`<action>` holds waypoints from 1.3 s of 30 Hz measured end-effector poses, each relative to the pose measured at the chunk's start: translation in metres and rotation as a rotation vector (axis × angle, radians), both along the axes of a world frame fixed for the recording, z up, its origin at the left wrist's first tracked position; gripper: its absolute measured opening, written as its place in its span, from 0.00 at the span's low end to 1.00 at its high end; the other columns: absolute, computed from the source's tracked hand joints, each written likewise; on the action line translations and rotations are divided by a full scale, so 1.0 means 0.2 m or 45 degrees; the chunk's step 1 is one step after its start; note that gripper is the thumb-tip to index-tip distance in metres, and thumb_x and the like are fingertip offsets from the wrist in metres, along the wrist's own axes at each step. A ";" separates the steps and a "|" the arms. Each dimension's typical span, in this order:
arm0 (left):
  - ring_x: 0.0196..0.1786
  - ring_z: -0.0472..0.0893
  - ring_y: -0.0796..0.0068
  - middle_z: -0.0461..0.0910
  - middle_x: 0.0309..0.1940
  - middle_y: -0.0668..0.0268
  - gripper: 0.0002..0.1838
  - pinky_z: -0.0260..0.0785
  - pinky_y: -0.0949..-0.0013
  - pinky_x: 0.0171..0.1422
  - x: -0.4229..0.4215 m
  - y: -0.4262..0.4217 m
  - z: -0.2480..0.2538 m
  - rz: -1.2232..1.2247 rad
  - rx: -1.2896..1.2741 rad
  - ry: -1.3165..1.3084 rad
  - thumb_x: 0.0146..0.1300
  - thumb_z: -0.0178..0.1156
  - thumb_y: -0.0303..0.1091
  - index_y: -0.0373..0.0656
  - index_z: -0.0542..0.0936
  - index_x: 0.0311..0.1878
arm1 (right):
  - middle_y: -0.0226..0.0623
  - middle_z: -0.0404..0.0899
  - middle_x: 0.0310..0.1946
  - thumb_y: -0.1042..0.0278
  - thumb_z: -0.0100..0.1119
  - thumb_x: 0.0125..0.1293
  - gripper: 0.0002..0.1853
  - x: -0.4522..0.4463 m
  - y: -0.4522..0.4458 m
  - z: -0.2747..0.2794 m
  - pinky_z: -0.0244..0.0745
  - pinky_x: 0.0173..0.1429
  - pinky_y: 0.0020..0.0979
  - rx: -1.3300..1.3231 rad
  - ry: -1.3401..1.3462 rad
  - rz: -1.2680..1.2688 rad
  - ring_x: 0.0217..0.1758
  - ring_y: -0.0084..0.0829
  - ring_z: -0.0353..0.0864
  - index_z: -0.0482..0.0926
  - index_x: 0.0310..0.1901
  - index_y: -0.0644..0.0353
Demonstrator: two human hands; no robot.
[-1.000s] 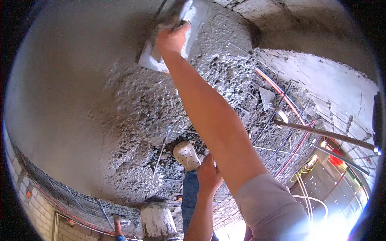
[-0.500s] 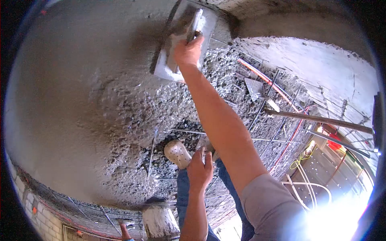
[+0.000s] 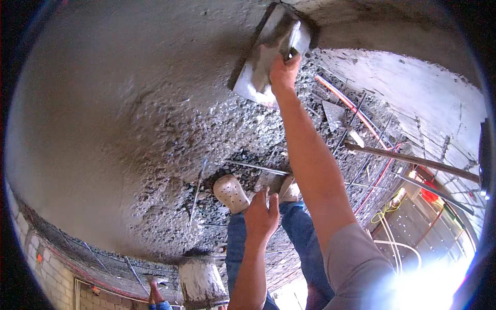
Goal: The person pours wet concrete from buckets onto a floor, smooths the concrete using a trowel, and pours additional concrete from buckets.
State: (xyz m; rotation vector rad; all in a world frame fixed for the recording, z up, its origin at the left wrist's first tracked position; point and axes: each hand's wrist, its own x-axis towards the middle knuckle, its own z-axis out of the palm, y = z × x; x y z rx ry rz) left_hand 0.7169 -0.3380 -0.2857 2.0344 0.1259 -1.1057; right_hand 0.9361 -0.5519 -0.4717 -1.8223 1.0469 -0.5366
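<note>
- My right hand point(image 3: 284, 73) grips the handle of a steel float point(image 3: 266, 57), fingers wrapped round it, its blade laid against the grey concrete at the top of the view, near the foot of the wall point(image 3: 403, 82).
- My left hand point(image 3: 262, 214) hangs low in front of my jeans point(image 3: 305, 232), thumb raised, fingers partly curled; whether it holds anything, I cannot tell.
- To the left, a broad sweep of smooth concrete point(image 3: 67, 129) looks finished or close to it, by my judgement.
- Through the middle, the rough concrete point(image 3: 206, 126) lies wet, pitted and stony; I would count this stretch as spread but not yet levelled.
- Around my white perforated clogs point(image 3: 231, 193) and off to the right, thin metal rods point(image 3: 258, 167) show over dark, coarse ground. That side appears the least advanced, with no smooth face on it.
- An orange-and-white tube point(image 3: 343, 97) crosses the uncovered strip beside the wall, a triangular plate point(image 3: 332, 114) lying near it and a long bar point(image 3: 413, 161) reaching in from the right.
- A smeared white bucket point(image 3: 200, 280) stands at the lower edge, well apart from the float.
</note>
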 end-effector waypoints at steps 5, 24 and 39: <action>0.45 0.79 0.48 0.78 0.42 0.45 0.19 0.70 0.53 0.50 -0.03 0.03 -0.03 0.051 -0.064 -0.029 0.64 0.52 0.40 0.34 0.74 0.50 | 0.49 0.74 0.41 0.70 0.53 0.56 0.20 0.17 0.17 0.02 0.69 0.50 0.39 0.025 0.053 0.124 0.44 0.43 0.75 0.65 0.51 0.64; 0.42 0.79 0.49 0.79 0.37 0.48 0.17 0.70 0.51 0.47 -0.02 0.06 0.00 0.151 -0.053 -0.107 0.64 0.52 0.40 0.37 0.73 0.50 | 0.62 0.76 0.41 0.58 0.55 0.57 0.25 0.52 0.69 0.16 0.70 0.54 0.47 -0.050 0.173 0.818 0.48 0.59 0.75 0.65 0.54 0.62; 0.47 0.75 0.42 0.76 0.43 0.44 0.18 0.68 0.49 0.48 -0.13 0.11 -0.07 -0.030 -0.052 0.072 0.62 0.54 0.39 0.37 0.73 0.50 | 0.51 0.79 0.37 0.64 0.56 0.57 0.22 -0.10 1.11 0.49 0.74 0.46 0.45 0.260 0.328 1.809 0.43 0.49 0.79 0.69 0.54 0.59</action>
